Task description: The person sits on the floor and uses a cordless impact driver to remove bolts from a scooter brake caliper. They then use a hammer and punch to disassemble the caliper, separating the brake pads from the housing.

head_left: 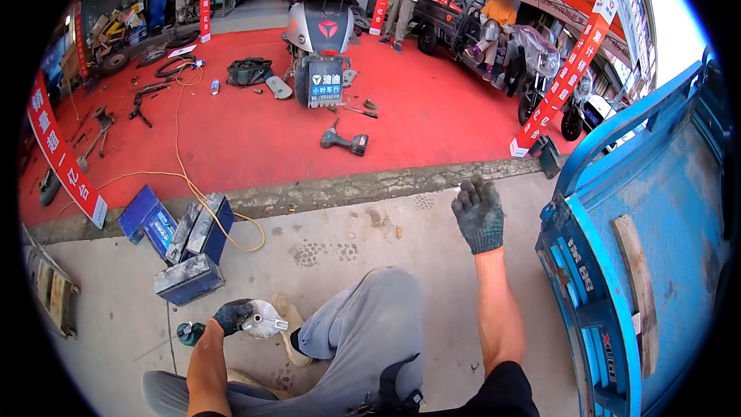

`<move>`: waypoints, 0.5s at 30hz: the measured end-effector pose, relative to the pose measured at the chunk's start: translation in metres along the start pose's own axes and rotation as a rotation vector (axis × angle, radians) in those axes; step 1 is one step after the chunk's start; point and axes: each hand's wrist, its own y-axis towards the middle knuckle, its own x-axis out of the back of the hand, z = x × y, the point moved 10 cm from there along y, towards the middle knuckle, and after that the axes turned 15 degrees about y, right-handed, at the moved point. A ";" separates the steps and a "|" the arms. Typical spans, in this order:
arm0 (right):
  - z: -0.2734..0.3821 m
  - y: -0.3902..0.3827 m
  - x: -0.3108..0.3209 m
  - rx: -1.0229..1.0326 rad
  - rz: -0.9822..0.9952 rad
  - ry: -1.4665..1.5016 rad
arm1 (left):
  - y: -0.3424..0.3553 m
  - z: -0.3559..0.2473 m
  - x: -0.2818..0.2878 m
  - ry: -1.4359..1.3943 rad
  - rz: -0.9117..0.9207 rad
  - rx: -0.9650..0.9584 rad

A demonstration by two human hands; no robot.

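My left hand (pixel 233 314), in a dark work glove, is closed on the edge of a round silver metal plate (pixel 265 320) with a raised hub, which looks like a brake drum cover. Both are low at the left, beside my bent knee. A small dark green thing (pixel 190 333) shows beside that wrist; I cannot make out what it is. Further right, my right hand (pixel 478 216) is raised over the pavement in a dark green-cuffed glove. Its fingers are somewhat bent and apart, with nothing seen in them.
Several dark blue batteries (pixel 189 279) stand at the left, with a yellow cable (pixel 185 177) running past. A blue cargo bed (pixel 656 262) rises close on my right. Ahead, a cordless impact wrench (pixel 345 141) lies on red carpet (pixel 262 139) behind a scooter (pixel 320 31). Two people are farther back.
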 end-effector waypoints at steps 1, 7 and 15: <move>-0.010 0.003 -0.044 0.006 0.085 0.093 | -0.003 0.003 -0.002 -0.030 0.003 -0.008; -0.078 -0.068 -0.218 -0.238 0.917 0.300 | 0.002 0.009 -0.001 0.067 -0.136 -0.040; -0.180 -0.002 -0.080 -0.408 0.177 0.174 | 0.013 0.006 0.002 -0.073 -0.194 -0.096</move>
